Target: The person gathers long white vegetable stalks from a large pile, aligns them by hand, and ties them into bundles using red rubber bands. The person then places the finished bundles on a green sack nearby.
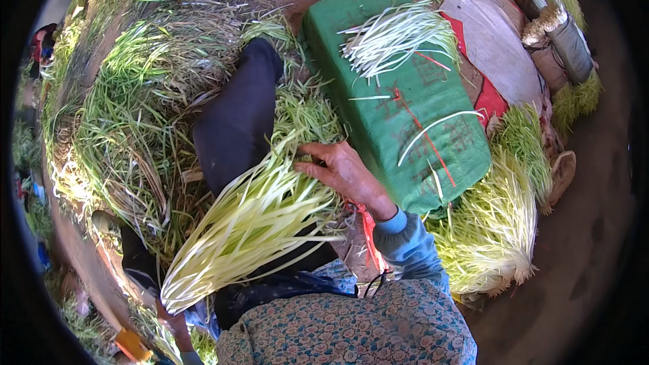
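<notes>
A loose bundle of pale yellow-green garlic chives (253, 218) slants across my lap, its white stem ends at the lower left. My left hand (176, 323) is around those stem ends, partly hidden by them and near the picture's rim. At the leafy end is my right hand (340, 167), thumb and forefinger apart beside the leaf tips. No stalk shows clearly between them. Beyond it stands a green plastic-wrapped block (370, 106), bearing writing. White cut stems (398, 35) lie in a heap on its top, with a red string (426, 137) and a few single stems nearby.
Cut leaves (137, 111) are heaped on the left around my dark-trousered leg (238, 121). To the right are chive bundles (492, 223), a pale sheet (492, 35) over red cloth, and wrapped bundles (570, 45). Red plastic strips (369, 235) hang below my right wrist.
</notes>
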Demonstrator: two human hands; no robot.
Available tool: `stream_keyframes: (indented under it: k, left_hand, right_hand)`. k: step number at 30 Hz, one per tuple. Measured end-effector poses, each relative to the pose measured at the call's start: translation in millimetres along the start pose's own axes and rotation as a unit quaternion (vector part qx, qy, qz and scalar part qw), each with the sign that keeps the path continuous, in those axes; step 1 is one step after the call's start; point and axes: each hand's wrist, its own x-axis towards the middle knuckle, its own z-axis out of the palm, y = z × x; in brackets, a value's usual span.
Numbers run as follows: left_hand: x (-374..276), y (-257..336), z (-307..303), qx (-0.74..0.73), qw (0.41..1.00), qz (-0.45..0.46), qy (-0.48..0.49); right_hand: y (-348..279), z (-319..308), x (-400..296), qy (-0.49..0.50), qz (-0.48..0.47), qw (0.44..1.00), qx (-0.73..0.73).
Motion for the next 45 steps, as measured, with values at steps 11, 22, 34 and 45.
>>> stream_keyframes:
  k: [11, 22, 34, 45]
  left_hand:
    - [-13, -38, 0, 0.072, 0.997, 0.023, 0.008]
    - [44, -3, -31, 0.084, 0.992, 0.087, 0.042]
    - [24, 0, -3, 0.034, 0.999, -0.02, -0.029]
    - [26, -45, -23, 0.028, 0.997, -0.025, 0.061]
  right_hand:
    - [-4, 11, -20, 0.023, -0.045, 0.999, 0.01]
    - [-12, 3, -59, 0.015, 0.032, 0.991, -0.127]
    - [66, 4, -59, 0.313, 0.207, 0.927, -0.026]
    - [-24, 3, -77, -0.129, -0.003, 0.989, 0.075]
